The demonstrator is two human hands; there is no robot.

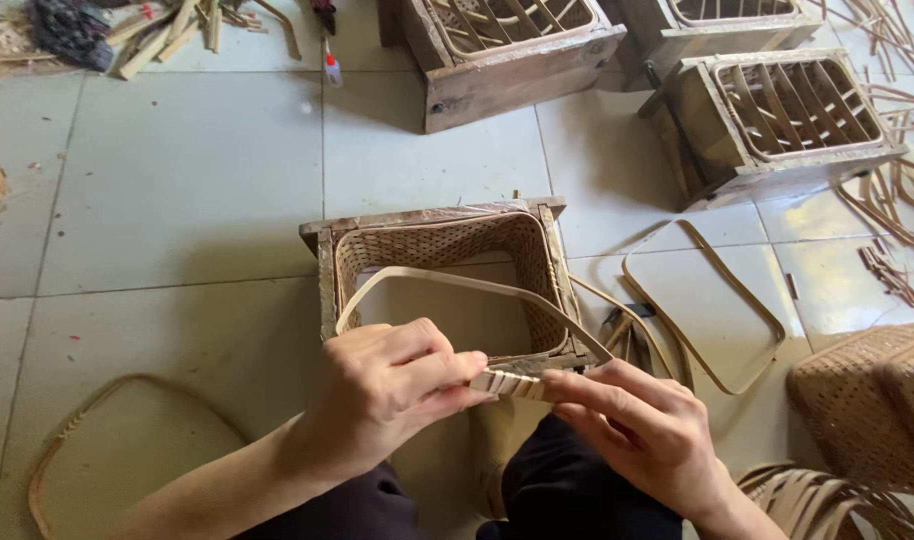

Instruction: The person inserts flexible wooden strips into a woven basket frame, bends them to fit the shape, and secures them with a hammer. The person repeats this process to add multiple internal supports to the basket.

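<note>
Hoop [457, 283], pinched at its wrapped joint by left hand [392, 385] and right hand [637, 425] fingers over the basket [447, 245], could spring apart if either grip slackens.

Bare floor [177, 190] lies open left of the hands; ahead the woven basket [442, 270] blocks, and a bamboo hoop [707, 305] lies right.

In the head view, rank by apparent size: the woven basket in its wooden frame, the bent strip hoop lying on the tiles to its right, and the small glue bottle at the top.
1. Woven basket in its wooden frame; largest, though nearer the camera.
2. Bent strip hoop; somewhat smaller in outline.
3. Glue bottle; by far the smallest, and farthest away.
</note>
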